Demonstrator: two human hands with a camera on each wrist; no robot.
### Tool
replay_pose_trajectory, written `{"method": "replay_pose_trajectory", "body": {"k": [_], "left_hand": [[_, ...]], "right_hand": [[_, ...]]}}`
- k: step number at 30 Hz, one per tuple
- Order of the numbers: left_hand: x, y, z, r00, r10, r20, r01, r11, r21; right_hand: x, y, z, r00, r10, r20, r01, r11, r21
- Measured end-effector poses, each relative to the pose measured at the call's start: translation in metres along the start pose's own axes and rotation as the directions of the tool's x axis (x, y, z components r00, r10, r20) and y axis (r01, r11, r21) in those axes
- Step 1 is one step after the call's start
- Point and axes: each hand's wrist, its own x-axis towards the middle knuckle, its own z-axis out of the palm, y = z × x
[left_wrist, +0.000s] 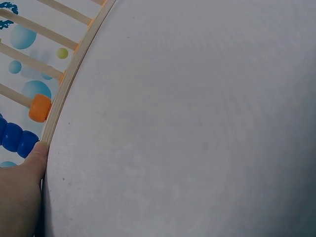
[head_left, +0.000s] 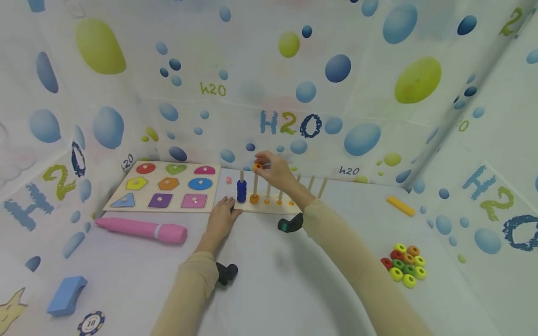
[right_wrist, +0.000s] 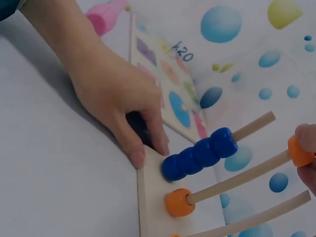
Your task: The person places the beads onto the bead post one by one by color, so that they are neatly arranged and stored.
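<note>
An orange ring bead (head_left: 258,166) is being pinched between the fingertips of the right hand (head_left: 275,171) at the very top of the second wooden peg (head_left: 255,184), where it is being threaded on. A matching orange bead (head_left: 254,199) is already sitting at the foot of that peg, and a stack of blue beads (head_left: 241,191) is being carried by the first peg beside it. The peg board base (head_left: 269,208) is being steadied at its near left corner by the left hand (head_left: 221,219), whose fingers are curled over the edge.

The bead is being judged light, hard and smooth, so a slip from the fingertips seems likely; it is best taken by its outer rim, with the hole left free for the peg. The thin pegs are being judged springy, which is why the base needs pressing to the bench (head_left: 294,280). A heap of spare rings (head_left: 404,264) is lying well apart to the right.
</note>
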Motion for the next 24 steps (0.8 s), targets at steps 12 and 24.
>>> {"method": "replay_pose_trajectory", "body": {"k": [12, 24], "left_hand": [[0.000, 0.006, 0.001, 1.000, 0.015, -0.013, -0.015, 1.000, 0.005], [0.001, 0.004, 0.000, 1.000, 0.015, 0.002, -0.016, 1.000, 0.016]], "right_hand": [[-0.008, 0.003, -0.006, 1.000, 0.009, -0.018, -0.009, 1.000, -0.016], [-0.048, 0.028, -0.058, 0.976, 0.119, -0.182, -0.101, 0.990, 0.103]]}}
